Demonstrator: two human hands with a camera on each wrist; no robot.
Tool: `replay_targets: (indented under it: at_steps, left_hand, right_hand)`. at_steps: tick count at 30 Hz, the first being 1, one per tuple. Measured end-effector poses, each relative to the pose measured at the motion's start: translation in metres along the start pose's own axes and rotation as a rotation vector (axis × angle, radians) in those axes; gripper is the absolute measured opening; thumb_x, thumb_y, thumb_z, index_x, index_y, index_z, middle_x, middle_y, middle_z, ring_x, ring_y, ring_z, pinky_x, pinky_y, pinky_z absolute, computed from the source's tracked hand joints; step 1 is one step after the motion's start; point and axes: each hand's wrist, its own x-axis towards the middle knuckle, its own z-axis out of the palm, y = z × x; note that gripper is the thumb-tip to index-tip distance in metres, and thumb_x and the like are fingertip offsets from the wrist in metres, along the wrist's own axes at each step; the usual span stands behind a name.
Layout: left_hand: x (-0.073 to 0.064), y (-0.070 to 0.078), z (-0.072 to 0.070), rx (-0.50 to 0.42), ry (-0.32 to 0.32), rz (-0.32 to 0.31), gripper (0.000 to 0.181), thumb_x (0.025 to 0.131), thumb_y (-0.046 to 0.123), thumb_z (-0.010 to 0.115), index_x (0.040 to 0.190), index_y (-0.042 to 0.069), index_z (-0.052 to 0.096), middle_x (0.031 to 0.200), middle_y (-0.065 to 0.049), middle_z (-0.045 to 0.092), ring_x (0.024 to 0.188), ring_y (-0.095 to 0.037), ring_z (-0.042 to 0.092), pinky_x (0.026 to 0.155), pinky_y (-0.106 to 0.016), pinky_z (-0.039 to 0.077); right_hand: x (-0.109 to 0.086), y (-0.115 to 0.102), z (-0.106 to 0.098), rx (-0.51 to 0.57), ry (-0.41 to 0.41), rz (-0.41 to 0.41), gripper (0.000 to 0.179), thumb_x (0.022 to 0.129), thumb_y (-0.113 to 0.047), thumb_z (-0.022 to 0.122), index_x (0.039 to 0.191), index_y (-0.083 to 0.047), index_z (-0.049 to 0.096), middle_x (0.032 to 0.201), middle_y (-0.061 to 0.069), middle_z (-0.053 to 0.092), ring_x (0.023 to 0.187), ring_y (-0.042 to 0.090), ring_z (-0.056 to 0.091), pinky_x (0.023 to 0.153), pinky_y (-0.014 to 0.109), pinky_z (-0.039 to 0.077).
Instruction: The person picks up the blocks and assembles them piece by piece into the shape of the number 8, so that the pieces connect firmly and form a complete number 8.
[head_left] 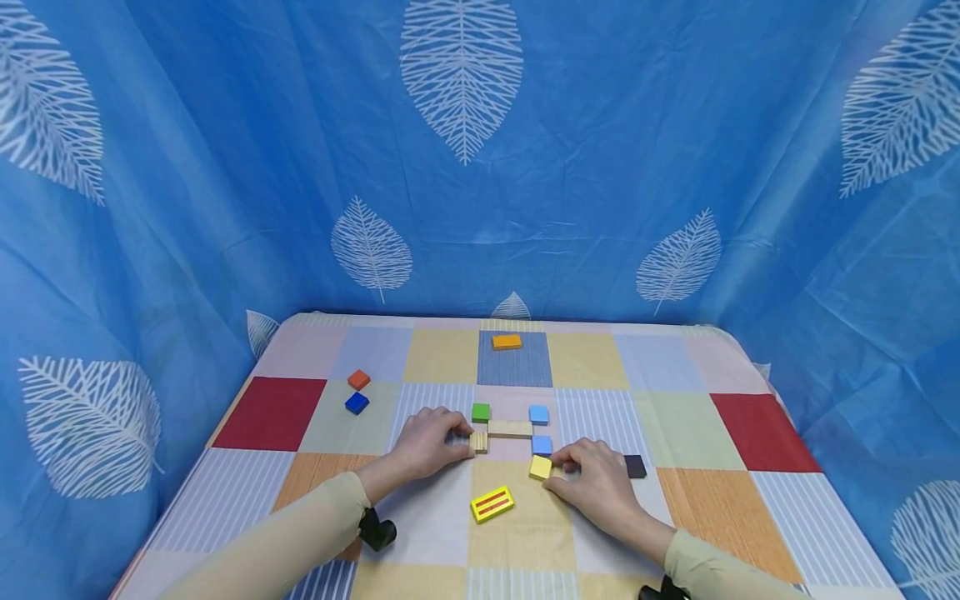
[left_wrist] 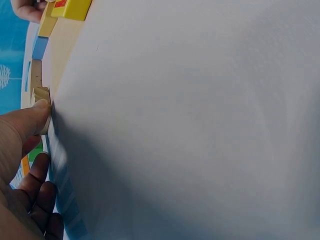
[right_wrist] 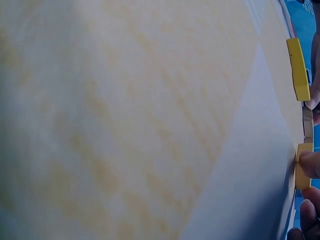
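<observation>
My left hand (head_left: 429, 443) pinches a small striped natural-wood block (head_left: 478, 442) between thumb and finger, at the left end of a plain wooden plank (head_left: 510, 429). The thumb lies across this block (left_wrist: 42, 95) in the left wrist view. To the right, my right hand (head_left: 596, 483) holds a small yellow block (head_left: 540, 467) by its right side, just below a light blue block (head_left: 542, 445). In the right wrist view the thumb presses on the yellow block (right_wrist: 303, 175). Another light blue block (head_left: 538, 414) and a green block (head_left: 481, 412) sit above the plank's ends.
A yellow block with red stripes (head_left: 492, 504) lies nearer me, between the hands. Behind the right hand is a black block (head_left: 635, 466). Orange-red (head_left: 358, 380) and dark blue (head_left: 357, 403) blocks lie at the left, an orange one (head_left: 506, 342) at the back. Blue curtains (head_left: 465, 242) surround the table.
</observation>
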Motion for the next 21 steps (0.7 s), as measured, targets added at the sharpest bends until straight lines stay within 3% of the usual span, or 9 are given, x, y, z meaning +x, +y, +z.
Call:
replay_targets:
  at_steps: [21]
  left_hand:
    - [0.0004, -0.0017, 0.0024, -0.002, 0.000, -0.007, 0.023, 0.087, 0.038, 0.082, 0.103, 0.024, 0.073, 0.100, 0.008, 0.062, 0.094, -0.017, 0.050, 0.087, -0.043, 0.039]
  right_hand:
    - [0.0004, 0.0003, 0.0030, -0.010, 0.012, 0.002, 0.024, 0.073, -0.035, 0.092, 0.086, -0.031, 0.073, 0.081, -0.017, 0.058, 0.084, 0.011, 0.051, 0.086, 0.047, 0.036]
